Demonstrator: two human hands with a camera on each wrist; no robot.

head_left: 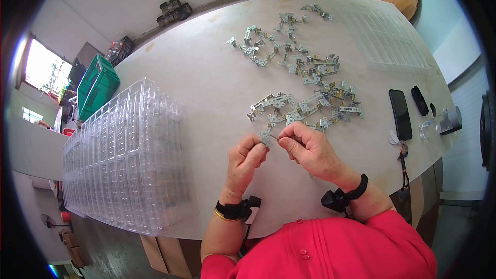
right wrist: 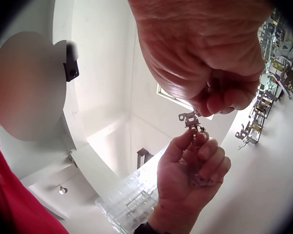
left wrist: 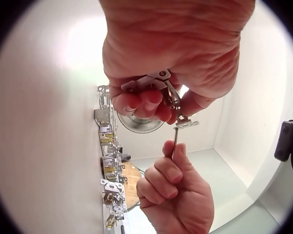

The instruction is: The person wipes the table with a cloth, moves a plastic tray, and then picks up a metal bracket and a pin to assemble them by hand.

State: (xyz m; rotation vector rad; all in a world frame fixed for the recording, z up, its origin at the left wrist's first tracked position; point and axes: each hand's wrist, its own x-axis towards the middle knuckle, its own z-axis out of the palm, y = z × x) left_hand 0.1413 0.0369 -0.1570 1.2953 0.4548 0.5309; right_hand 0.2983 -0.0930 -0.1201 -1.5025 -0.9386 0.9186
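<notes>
My left hand [head_left: 245,163] grips a small metal bracket [head_left: 265,135], its fingers curled round the body of the part. In the left wrist view the flat end plate [left wrist: 187,125] of that bracket sticks out past the fingertips. My right hand [head_left: 310,151] pinches a thin metal rod [left wrist: 175,143] between thumb and forefinger, and the rod's tip is at the plate's edge. The right wrist view shows the plate [right wrist: 190,119] just below the right fingertips; the rod is mostly hidden there. Beyond both hands lies a pile of similar brackets [head_left: 310,104].
Tall stacks of clear plastic trays [head_left: 139,139] stand at the left, with a green crate [head_left: 98,87] behind. More clear trays [head_left: 385,39] lie at the far right. A phone [head_left: 400,114], a black object [head_left: 419,101] and a transparent cup [head_left: 448,121] are on the right side.
</notes>
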